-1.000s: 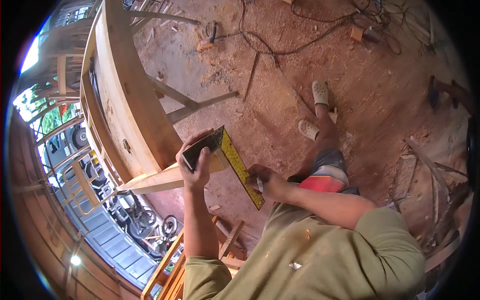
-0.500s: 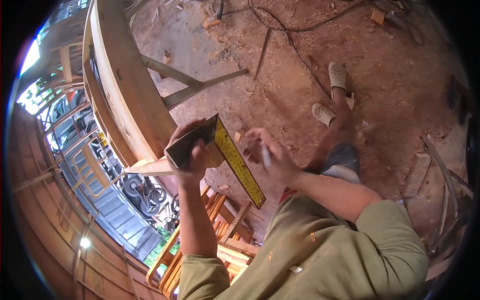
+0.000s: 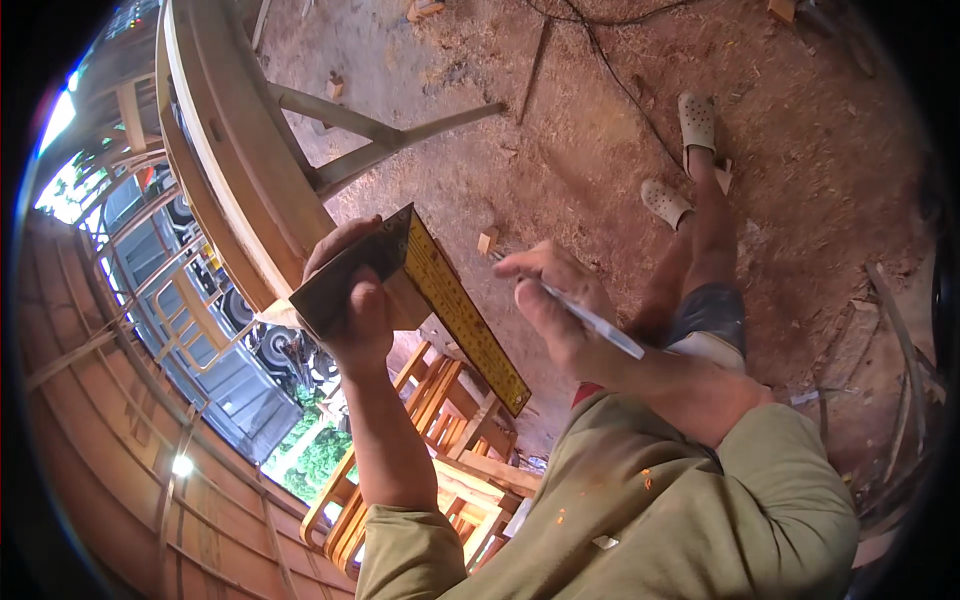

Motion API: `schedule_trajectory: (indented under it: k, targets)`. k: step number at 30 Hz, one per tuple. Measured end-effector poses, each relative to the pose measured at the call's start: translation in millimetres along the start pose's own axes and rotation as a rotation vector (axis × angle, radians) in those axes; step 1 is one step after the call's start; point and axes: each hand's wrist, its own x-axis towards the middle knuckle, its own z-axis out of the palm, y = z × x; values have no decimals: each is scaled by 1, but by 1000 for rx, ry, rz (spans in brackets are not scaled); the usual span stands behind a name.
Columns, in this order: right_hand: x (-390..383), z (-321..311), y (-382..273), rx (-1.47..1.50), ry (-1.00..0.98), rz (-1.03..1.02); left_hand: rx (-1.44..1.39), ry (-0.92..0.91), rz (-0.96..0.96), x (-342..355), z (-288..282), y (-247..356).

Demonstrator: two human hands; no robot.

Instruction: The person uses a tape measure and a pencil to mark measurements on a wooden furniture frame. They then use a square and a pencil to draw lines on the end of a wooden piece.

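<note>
Left hand (image 3: 355, 300): fingers clenched round the dark stock of the square (image 3: 440, 300), pressing it onto the end of the board (image 3: 235, 180).
Square: yellow blade (image 3: 465, 325) with fine printed marks, long axis slanting from the board's near end down and to the right, past the edge, over open air.
Right hand (image 3: 560, 310): fingers pinched on a pen (image 3: 590, 320), pale and slim, tip end pointing up-left toward the blade, other end back over the wrist.
Key relation: blade lies just left of the right hand, near but apart; pen tip short of the blade's right edge; right hand nearer the blade, left hand on the stock.
Board: long, pale, curving away to the top left corner, carried on slanted wooden legs (image 3: 400, 140).
Floor (image 3: 800, 150): red dirt with sawdust, small wood offcuts (image 3: 487, 240), a dark cable (image 3: 620, 80) across the top.
Feet: light clogs (image 3: 697, 120) at upper right.
Below the hands: stacked wooden frames (image 3: 440, 400).
Labels, signs: none seen apart from the blade's marks.
</note>
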Motion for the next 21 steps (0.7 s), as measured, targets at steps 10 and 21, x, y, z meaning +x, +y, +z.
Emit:
schedule_trajectory:
  k: [10,21]
  targets:
    - [-6,18,8,148,-89,-99,46,1,49,0,1,0]
    - [0,30,-6,90,-73,-210,67,-7,11,-1,-2,2]
